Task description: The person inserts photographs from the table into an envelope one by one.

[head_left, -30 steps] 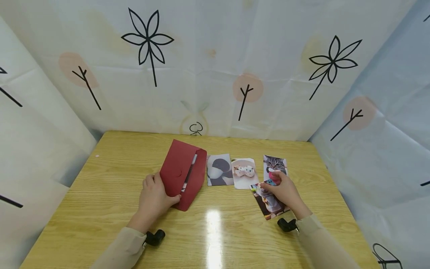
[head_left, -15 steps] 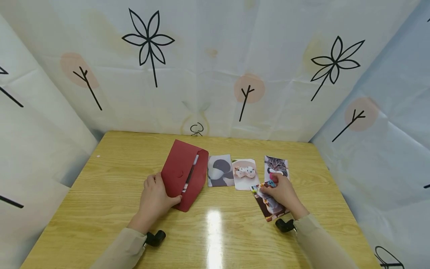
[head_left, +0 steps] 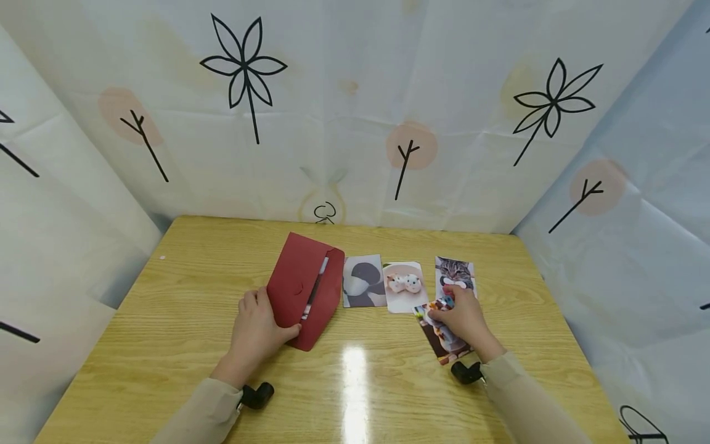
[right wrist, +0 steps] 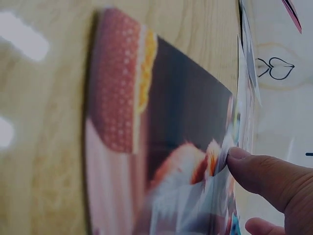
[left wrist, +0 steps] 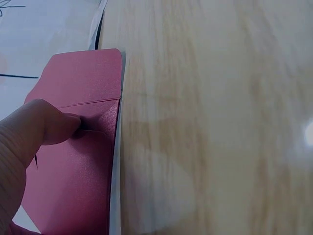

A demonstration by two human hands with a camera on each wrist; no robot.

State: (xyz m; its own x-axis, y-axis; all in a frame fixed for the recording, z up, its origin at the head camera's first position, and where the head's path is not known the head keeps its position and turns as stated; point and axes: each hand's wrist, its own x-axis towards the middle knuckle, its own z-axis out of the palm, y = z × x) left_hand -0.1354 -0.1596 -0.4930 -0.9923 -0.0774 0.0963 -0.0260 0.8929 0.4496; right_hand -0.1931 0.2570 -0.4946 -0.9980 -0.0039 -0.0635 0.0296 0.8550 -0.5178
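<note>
My left hand [head_left: 255,336] grips the lower left of a red paper envelope [head_left: 299,277]. Its flap is open to the right, and the edges of something pale and dark show in the slot. In the left wrist view the thumb [left wrist: 49,125] presses at the envelope's opening. At the right, my right hand [head_left: 465,317] pinches the upper part of a colourful animal photo card [head_left: 434,340], whose near end angles toward me. The right wrist view shows the thumb [right wrist: 266,176] on the picture side. Just behind that hand lies a cat photo card [head_left: 455,269], its lower part covered.
Between envelope and right hand, a grey-toned photo card [head_left: 363,282] and a photo card with two small white animals [head_left: 403,299] lie side by side. The wooden table [head_left: 166,345] backs onto a patterned cloth [head_left: 333,123]. Black devices sit at both wrists.
My right hand has shifted slightly left over the photo card, which has barely moved. The left hand keeps its grip on the envelope.
</note>
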